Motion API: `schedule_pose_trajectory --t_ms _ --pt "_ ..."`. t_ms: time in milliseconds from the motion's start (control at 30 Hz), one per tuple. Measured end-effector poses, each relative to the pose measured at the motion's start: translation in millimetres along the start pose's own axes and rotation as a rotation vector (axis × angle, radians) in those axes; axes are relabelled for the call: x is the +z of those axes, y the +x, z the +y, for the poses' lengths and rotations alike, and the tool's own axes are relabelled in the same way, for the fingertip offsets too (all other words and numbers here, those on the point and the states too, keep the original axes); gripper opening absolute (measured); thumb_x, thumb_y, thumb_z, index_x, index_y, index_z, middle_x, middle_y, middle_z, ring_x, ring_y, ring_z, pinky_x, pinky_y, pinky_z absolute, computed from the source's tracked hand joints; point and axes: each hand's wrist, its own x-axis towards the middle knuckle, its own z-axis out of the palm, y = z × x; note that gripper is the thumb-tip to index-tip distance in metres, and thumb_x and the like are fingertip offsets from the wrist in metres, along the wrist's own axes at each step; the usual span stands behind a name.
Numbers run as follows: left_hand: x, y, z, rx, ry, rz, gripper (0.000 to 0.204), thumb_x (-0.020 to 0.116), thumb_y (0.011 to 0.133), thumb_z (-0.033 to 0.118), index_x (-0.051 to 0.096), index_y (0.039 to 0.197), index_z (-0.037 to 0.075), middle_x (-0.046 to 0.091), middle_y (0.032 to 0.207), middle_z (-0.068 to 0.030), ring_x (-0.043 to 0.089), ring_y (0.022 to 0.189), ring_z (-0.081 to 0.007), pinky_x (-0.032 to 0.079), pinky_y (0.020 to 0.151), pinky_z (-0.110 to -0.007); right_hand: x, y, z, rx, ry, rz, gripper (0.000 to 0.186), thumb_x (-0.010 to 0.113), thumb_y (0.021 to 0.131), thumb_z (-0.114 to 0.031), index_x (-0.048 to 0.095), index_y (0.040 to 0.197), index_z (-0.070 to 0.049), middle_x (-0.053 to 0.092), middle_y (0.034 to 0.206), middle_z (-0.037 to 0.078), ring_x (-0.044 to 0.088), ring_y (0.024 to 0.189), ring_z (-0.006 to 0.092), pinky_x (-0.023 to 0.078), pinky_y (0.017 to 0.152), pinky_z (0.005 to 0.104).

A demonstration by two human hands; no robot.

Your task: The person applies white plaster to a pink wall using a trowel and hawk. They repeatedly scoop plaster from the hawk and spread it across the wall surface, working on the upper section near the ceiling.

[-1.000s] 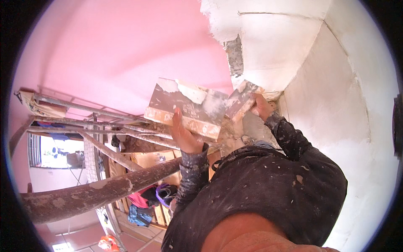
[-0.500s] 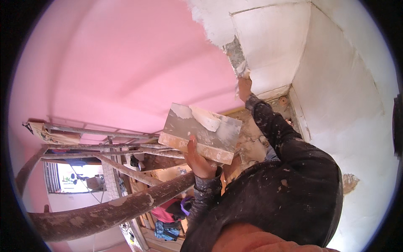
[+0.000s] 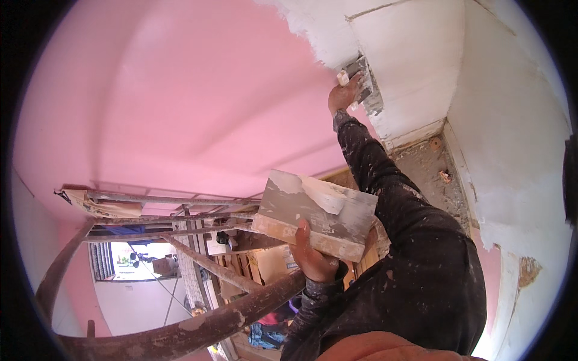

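Note:
My left hand [image 3: 316,255] holds up a rectangular hawk [image 3: 288,207], its thumb pressed on the plaster-smeared edge. A mound of cream-white wet plaster [image 3: 325,194] lies on the hawk's grey face. Farther out, my right hand [image 3: 344,95] is wrapped round the handle of a plastering trowel [image 3: 363,91]. The trowel's dark blade is at the wall, over a bare grey strip [image 3: 374,103] between pink paint and white plaster. Part of the handle is hidden by the fingers.
A worn ladder-like frame of brown poles [image 3: 180,319] crosses the lower left, close to my left forearm. The pink wall [image 3: 198,90] spans the upper left. White plastered surfaces [image 3: 512,120] stand at the right. Cardboard [image 3: 271,265] and clothing lie below, near a window [image 3: 135,259].
My right hand has moved up along the wall strip and turned, so the trowel's handle now shows. The hawk and left hand appear lower and farther right as the view has shifted.

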Motion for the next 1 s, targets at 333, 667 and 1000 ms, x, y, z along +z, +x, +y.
schedule_pose_trajectory --t_ms 333,667,1000 --pt "-5.4 -16.6 -13.7 0.212 0.373 0.146 0.077 0.074 0.076 0.039 0.043 0.128 -0.009 0.055 0.115 -0.0231 0.057 0.106 -0.0363 0.046 0.093 -0.044 0.8 -88.1 -6.6 -0.067 -0.101 -0.260 0.074 0.054 0.079 -0.003 0.023 0.146 0.002 0.025 0.149 0.029 0.019 0.136 0.0526 0.020 0.109 0.0608" --pt "-10.3 -14.6 -26.5 0.379 0.527 0.228 0.070 0.066 0.084 0.030 0.038 0.134 -0.012 0.048 0.132 -0.0290 0.052 0.118 -0.0392 0.041 0.101 -0.044 -214.3 -92.9 37.5 0.330 0.428 -1.279 0.029 0.063 0.086 -0.007 0.061 0.114 -0.001 0.064 0.101 0.002 0.058 0.090 0.0106 0.049 0.078 0.0260" --pt "26.2 15.4 46.6 -0.112 -0.632 0.354 0.045 0.056 0.097 0.035 0.056 0.111 -0.008 0.058 0.105 -0.0082 0.051 0.094 -0.0123 0.041 0.083 -0.027 -383.0 60.9 -138.7 -0.963 0.274 -1.428 0.051 0.067 0.080 -0.005 0.056 0.130 -0.009 0.060 0.126 0.010 0.051 0.117 0.0292 0.038 0.103 0.0409"
